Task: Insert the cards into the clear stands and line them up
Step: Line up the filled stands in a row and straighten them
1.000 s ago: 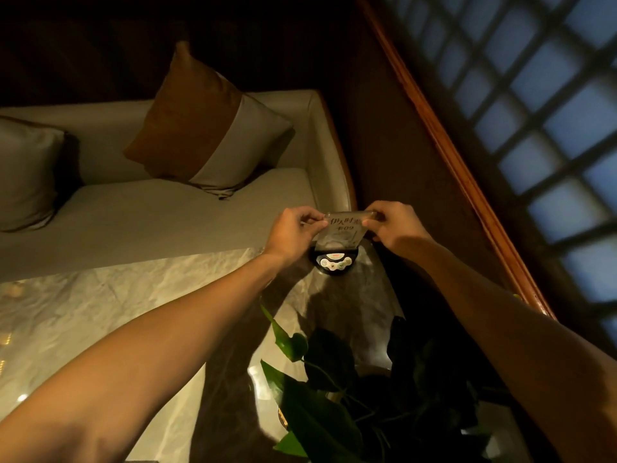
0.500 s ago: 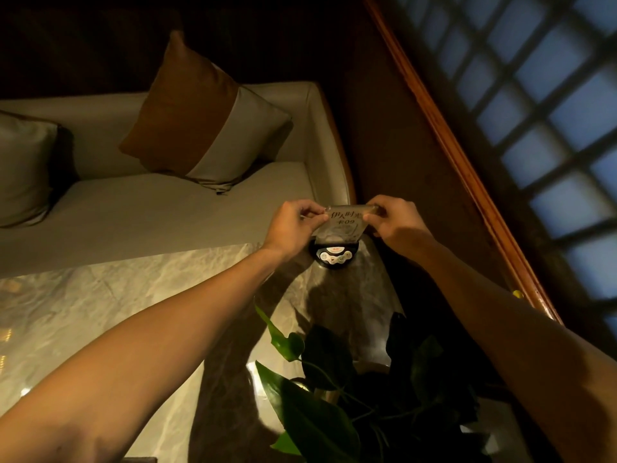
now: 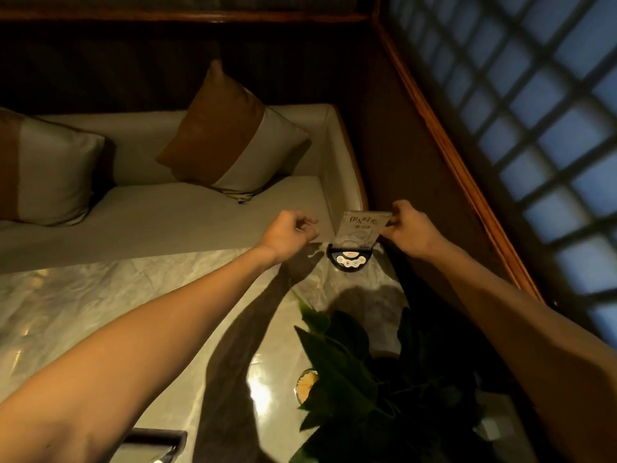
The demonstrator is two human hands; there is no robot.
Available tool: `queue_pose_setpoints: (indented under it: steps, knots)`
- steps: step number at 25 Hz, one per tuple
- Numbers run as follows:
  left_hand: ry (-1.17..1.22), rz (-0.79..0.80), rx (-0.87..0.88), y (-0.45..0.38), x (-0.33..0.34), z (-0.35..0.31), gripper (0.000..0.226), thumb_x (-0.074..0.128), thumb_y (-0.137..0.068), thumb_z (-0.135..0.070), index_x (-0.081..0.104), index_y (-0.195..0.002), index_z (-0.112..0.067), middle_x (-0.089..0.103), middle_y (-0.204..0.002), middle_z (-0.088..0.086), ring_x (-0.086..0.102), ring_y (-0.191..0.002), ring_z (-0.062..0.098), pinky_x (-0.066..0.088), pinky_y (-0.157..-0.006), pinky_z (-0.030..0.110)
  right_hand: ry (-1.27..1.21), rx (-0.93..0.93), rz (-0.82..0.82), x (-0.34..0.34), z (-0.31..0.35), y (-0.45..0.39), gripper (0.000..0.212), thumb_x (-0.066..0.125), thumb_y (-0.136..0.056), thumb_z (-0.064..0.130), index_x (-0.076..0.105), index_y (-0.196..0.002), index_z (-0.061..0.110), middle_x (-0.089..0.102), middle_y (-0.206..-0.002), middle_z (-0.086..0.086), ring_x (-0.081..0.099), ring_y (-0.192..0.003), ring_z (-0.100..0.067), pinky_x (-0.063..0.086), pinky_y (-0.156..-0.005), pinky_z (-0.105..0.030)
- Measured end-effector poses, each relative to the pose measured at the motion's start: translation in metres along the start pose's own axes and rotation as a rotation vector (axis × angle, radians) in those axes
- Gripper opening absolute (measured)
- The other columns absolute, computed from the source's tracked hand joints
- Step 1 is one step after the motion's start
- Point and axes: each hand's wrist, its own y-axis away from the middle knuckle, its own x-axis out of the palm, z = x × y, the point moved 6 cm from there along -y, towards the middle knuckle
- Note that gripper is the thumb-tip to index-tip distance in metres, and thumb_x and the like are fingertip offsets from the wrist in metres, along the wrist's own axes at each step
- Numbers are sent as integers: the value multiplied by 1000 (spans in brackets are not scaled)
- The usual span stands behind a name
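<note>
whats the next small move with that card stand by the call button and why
Probably let the right hand square the card stand on the marble table and release. The card already sits in the clear holder, upright behind the black call button; the left hand is off it, loosely closed, so only the right grip holds its edge.

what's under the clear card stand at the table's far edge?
A round black call-button device with pale buttons sits under the clear card stand, which the right hand pinches. The device's rear half is covered.
</note>
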Motion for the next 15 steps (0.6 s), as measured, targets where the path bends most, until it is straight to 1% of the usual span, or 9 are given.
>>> queue_pose_setpoints:
  steps: [1,2,3,4,6,7,10,12,15]
  knots:
    - [-12,4,-1,14,-12,0,31,67,-94,-16,67,-123,-6,67,-104,6,60,-92,13,43,-66,6,20,9,-4,-4,7,6,67,66,-95,19,31,-150,4,62,-136,-18,61,-122,-33,55,-95,-39]
    - [-39,17,4,27,-24,1,30,67,-94,-16,68,-122,-5,68,-105,7,60,-91,13,42,-61,6,28,19,-8,-9,16,12,66,65,-95,18,31,-149,4,59,-137,-19,60,-123,-35,54,-99,-45]
    - [-63,28,13,42,-36,2,30,67,-94,-18,68,-121,-5,69,-107,7,60,-93,13,40,-62,8,31,24,-24,-14,28,20,65,64,-95,17,31,-150,5,57,-139,-21,59,-124,-36,53,-100,-47]
    - [-88,30,17,60,-49,3,30,67,-94,-19,69,-121,-6,70,-109,6,61,-95,13,40,-67,9,30,20,-52,-18,40,29,66,64,-95,17,30,-151,6,55,-141,-21,58,-125,-36,53,-100,-48]
    - [-111,9,10,95,-75,14,29,69,-93,-23,70,-118,-8,70,-109,3,63,-99,14,41,-76,17,10,2,-93,-20,69,53,66,65,-95,19,31,-152,8,54,-141,-20,58,-123,-35,53,-100,-47]
    - [-122,2,5,112,-87,18,29,69,-93,-25,71,-117,-9,71,-109,3,64,-99,15,43,-79,21,7,-8,-107,-20,84,64,64,65,-95,20,34,-150,9,55,-140,-18,59,-121,-33,53,-98,-45]
    - [-140,4,-15,170,-119,38,28,69,-93,-27,71,-117,-12,72,-110,2,66,-99,16,48,-82,28,25,-113,-98,0,137,106,49,67,-95,24,52,-139,8,61,-135,-13,60,-118,-28,49,-91,-34]
    - [-153,19,-39,211,-141,58,29,68,-93,-25,71,-118,-11,73,-110,5,68,-98,17,52,-84,30,22,-213,-47,33,178,143,47,70,-93,26,57,-136,10,64,-131,-11,61,-118,-25,45,-90,-31]
    - [-183,58,-74,265,-163,93,31,69,-92,-25,69,-120,-11,71,-110,5,65,-94,14,47,-79,24,26,-320,101,101,226,198,49,72,-91,28,58,-136,17,65,-131,-6,61,-115,-17,46,-91,-29]
